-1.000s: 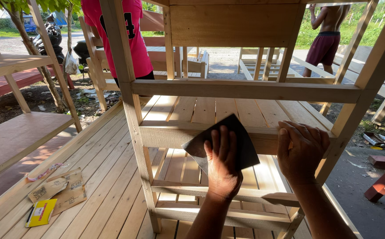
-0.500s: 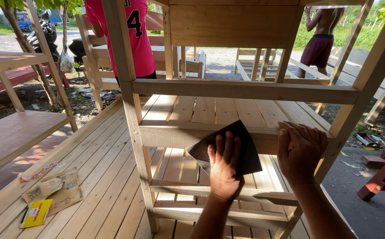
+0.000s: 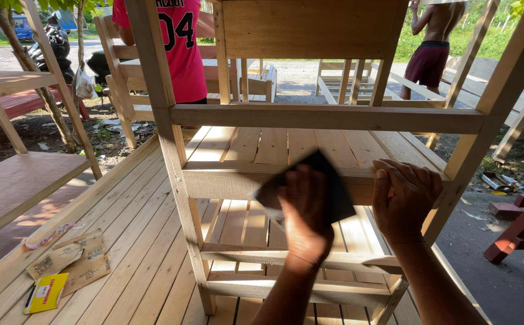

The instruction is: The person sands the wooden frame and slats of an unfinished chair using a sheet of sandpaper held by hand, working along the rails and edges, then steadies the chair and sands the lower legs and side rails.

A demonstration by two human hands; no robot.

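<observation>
My left hand [image 3: 305, 212] presses a dark sheet of sandpaper [image 3: 328, 180] flat against the front rail [image 3: 220, 180] of an unpainted wooden chair frame [image 3: 165, 120]. My right hand [image 3: 403, 200] rests on the same rail just to the right, fingers spread over its top edge, holding nothing. The chair's slatted seat [image 3: 292, 144] lies behind the rail, and lower cross rails [image 3: 238, 256] show beneath my arms.
The chair stands on a slatted wooden platform [image 3: 123, 229]. Folded sandpaper sheets [image 3: 72, 262] and a yellow packet [image 3: 45, 293] lie at lower left. A person in a red shirt [image 3: 180, 48] and a shirtless person [image 3: 430, 54] stand beyond, among more wooden frames. A red bench [image 3: 523, 222] is at right.
My left hand and the sandpaper have slid slightly along the rail. The right hand stays on the rail. The view has tilted a little.
</observation>
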